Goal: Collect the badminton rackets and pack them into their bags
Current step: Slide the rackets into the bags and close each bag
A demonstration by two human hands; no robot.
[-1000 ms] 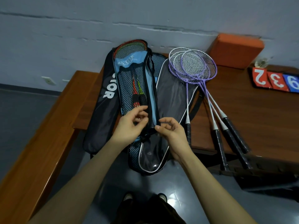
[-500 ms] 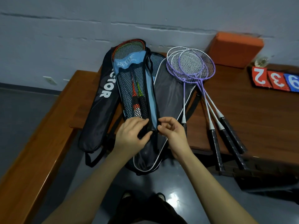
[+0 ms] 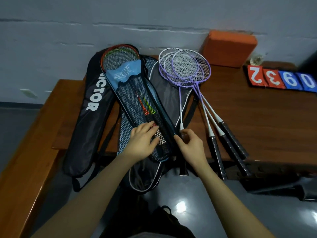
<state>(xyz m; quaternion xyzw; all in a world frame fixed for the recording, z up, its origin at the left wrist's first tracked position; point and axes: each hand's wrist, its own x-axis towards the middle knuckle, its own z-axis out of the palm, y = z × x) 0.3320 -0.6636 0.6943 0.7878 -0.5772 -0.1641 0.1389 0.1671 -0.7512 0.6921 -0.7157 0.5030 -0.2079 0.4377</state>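
Step in hand: closing the blue mesh racket sleeve (image 3: 135, 100) that holds the red and green rackets (image 3: 120, 55); their heads stick out at its far end, their grips lie under the mesh near the hands.
Left hand (image 3: 143, 142): fingers straight, pressed flat on the mesh over the grips, holding the sleeve down.
Right hand (image 3: 190, 145): fingers curled, thumb and forefinger pinching at the sleeve's dark zip edge (image 3: 164, 117); whether a zip pull sits between them is too small to tell.
Key relation: the zip edge runs from the right fingertips away and to the left, along the sleeve's long axis towards the wall; the right hand is the nearer one to it.
Beneath: the sleeve lies on an open grey-lined racket bag with white piping (image 3: 171, 100), beside a black bag lettered VICTOR (image 3: 92, 103).
Still loose: three purple-framed rackets with black grips (image 3: 190, 69), just right of the open bag, heads overlapping its far edge, handles fanned towards the table's near edge.
Edges: the bags' near ends overhang the brown wooden table (image 3: 257, 117); a pull towards the body could likely drag them off.
Open room: bare tabletop right of the handles, before the numbered score cards (image 3: 281, 78) and orange block (image 3: 229, 47).
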